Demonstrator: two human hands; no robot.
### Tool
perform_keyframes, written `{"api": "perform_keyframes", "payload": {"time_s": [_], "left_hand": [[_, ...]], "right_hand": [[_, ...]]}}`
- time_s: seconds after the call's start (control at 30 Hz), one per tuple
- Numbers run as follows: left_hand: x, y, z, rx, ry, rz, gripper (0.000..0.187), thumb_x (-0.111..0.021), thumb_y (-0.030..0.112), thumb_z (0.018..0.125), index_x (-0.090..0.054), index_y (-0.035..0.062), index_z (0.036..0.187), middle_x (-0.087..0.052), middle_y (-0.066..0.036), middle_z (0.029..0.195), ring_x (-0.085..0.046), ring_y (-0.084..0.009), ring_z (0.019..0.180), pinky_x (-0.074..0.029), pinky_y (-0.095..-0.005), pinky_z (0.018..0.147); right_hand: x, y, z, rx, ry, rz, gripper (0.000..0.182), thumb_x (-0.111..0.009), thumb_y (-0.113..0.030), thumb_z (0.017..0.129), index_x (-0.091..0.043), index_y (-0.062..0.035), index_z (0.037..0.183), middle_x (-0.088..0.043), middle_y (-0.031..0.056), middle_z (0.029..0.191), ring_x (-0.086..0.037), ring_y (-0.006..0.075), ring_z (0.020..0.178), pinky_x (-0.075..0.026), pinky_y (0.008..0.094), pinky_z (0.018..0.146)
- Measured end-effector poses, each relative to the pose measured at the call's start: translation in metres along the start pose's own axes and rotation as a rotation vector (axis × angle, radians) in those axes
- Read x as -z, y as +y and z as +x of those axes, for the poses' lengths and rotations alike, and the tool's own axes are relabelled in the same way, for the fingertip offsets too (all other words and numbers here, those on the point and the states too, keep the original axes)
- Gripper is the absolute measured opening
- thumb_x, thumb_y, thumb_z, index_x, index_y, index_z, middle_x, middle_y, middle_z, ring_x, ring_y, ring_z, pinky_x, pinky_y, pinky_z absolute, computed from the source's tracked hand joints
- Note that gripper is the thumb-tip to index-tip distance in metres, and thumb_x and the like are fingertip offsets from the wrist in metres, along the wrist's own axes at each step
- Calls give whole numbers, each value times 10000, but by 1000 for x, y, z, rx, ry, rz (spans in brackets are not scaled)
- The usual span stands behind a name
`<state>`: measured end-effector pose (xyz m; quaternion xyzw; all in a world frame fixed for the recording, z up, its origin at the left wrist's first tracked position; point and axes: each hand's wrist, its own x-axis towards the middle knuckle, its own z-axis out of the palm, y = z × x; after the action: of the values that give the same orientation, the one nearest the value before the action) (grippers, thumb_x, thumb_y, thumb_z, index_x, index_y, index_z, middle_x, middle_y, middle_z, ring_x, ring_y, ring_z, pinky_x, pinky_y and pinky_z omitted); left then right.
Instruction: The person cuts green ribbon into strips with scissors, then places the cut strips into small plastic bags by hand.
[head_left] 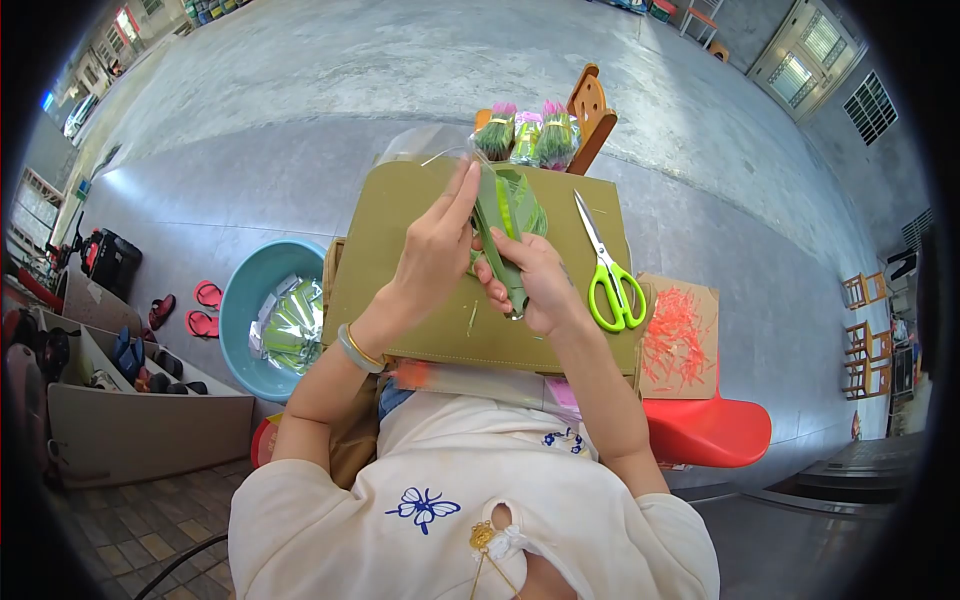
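Note:
My right hand [535, 275] is closed around the lower end of a bundle of long green leaves [510, 205], above an olive-green padded tabletop [400, 290]. My left hand [437, 235] is at the bundle's left side, its fingers stretched upward and close together. Their tips overlap a transparent plastic sleeve [430, 145] at the table's far edge. Green-handled scissors [612, 285] lie to the right of my right hand, blades pointing away from me. Small green scraps [472, 318] are on the tabletop nearer to me.
At left, a blue basin [235, 325] holds wrapped green leaves. Pink-tipped green bundles [555, 140] sit on a wooden chair [592, 115] beyond the table. Orange-red strips [680, 340] lie on cardboard beside a red stool [715, 430]. Pink slippers [203, 324] are on the floor.

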<state>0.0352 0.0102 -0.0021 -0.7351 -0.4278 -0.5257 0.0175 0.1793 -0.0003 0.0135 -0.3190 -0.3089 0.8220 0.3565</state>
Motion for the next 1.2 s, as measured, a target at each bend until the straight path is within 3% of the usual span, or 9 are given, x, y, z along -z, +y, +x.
{"api": "perform_keyframes", "payload": {"time_s": [0.13,0.2,0.33,0.4,0.53,0.8,0.93,1.1,1.2], "left_hand": [[20,-6,10,157,-295,-363,492,-500,-124,724,-614,116,1138,-672,-104,886,-638,-168,721,-490,-260,607],[37,-3,16,342,-559,-422,493,-485,-136,725,-666,166,1069,-678,-76,832,-638,-141,719,-492,-245,614],[36,1,19,302,-529,-522,454,-465,-150,731,-680,118,1028,-673,-62,741,-629,-91,709,-499,-233,616],[37,7,22,415,-641,-552,429,-469,-145,741,-679,100,1024,-672,-62,728,-626,-81,698,-504,-226,623],[28,0,13,316,-394,-579,411,-475,-137,728,-684,83,1005,-674,-61,709,-621,-75,664,-505,-214,626],[21,-12,10,308,-301,-518,375,-475,-115,720,-699,73,955,-673,-75,697,-620,-78,626,-491,-215,588],[23,-4,8,302,-495,-554,377,-469,-128,729,-698,67,956,-683,-69,734,-619,-76,644,-484,-206,589],[10,-19,14,334,-341,-654,391,-440,-136,727,-681,40,981,-684,-103,751,-638,-92,660,-519,-222,641],[4,-4,7,437,-573,-524,393,-431,-134,739,-668,31,1006,-685,-102,787,-645,-104,707,-535,-237,689]], "right_hand": [[24,-4,3,-302,-449,154,223,-394,-196,951,-507,-5,936,-547,68,645,-430,77,417,-325,214,341],[28,-5,1,-192,-384,193,225,-397,-202,950,-511,-8,933,-550,62,644,-437,72,424,-331,209,350],[3,0,-4,105,-13,-175,227,-422,-223,945,-520,-19,927,-560,50,645,-448,57,436,-336,196,359],[-7,0,-6,100,-36,-257,226,-440,-218,939,-523,-8,930,-563,49,649,-450,59,439,-336,193,367],[2,-4,-1,197,66,-257,218,-496,-223,922,-534,-9,937,-578,56,668,-485,68,466,-376,195,394],[19,-7,-10,-155,-206,-132,246,-566,-239,889,-543,-6,962,-622,96,769,-579,113,559,-484,224,467],[35,-8,4,-135,-378,48,282,-554,-249,896,-535,18,986,-636,121,801,-627,147,619,-518,238,504],[21,-7,-8,-68,-122,-37,282,-494,-235,926,-534,32,1007,-630,125,787,-613,143,579,-519,234,498],[41,-5,1,-46,-130,-119,300,-481,-240,931,-524,46,1012,-630,146,802,-614,152,595,-526,237,520]]}}
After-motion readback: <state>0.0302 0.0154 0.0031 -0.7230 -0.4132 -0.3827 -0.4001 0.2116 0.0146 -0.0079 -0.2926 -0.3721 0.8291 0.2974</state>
